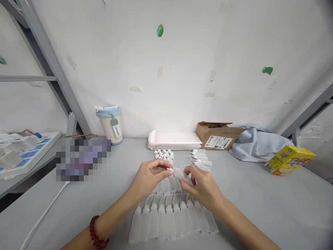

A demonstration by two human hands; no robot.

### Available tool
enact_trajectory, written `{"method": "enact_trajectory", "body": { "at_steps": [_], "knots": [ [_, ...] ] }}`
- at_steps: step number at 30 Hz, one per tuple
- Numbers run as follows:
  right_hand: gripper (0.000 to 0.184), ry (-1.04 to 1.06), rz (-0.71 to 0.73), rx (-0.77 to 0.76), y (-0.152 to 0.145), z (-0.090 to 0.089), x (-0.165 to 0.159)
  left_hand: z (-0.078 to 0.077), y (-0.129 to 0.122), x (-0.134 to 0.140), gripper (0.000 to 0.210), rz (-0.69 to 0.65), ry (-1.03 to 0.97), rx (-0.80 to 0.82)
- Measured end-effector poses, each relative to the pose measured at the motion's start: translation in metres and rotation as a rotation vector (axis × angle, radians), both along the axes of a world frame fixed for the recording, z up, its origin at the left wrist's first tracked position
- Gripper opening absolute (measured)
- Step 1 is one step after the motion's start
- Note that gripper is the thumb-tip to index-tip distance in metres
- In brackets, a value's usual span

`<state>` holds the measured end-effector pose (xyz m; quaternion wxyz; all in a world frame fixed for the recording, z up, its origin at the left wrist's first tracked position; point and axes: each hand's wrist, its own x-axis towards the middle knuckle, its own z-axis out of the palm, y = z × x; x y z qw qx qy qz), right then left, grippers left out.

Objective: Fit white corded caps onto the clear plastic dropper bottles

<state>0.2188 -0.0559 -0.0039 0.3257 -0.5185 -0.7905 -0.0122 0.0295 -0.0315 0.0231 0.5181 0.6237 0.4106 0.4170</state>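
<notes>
Over the middle of the table, my right hand (204, 182) grips a small translucent plastic bottle (182, 174), which is tilted with its neck toward the left. My left hand (153, 175) pinches a small white cap (170, 169) at the bottle's neck; whether it touches the neck cannot be made out. Below my hands lies a row of similar translucent bottles (169, 222) with thin curved tubes at their necks. Another row of bottles (166, 187) is partly hidden by my hands. Loose white caps (163, 154) are piled beyond my left hand. Several more bottles (201, 161) lie behind my right hand.
A stack of white boxes or envelopes (177, 140) and an open cardboard box (220, 137) stand against the wall. Right of them are a light blue cloth (255, 144) and a yellow packet (290, 160). A tumbler (110, 125), a blurred-out object (85, 159) and a white cable (45, 215) are left.
</notes>
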Motion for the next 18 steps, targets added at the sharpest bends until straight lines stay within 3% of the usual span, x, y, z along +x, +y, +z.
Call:
{"method": "enact_trajectory", "body": {
  "at_steps": [6,18],
  "knots": [
    [0.009,-0.038,0.121,0.183,-0.004,-0.0018,-0.0033,-0.0021,-0.0046,0.0031,0.015,0.03,-0.04,0.015],
    [0.006,0.022,0.144,0.255,-0.0052,-0.0005,-0.0042,0.0002,-0.0023,0.001,0.016,0.123,-0.071,-0.047]
  ]
}}
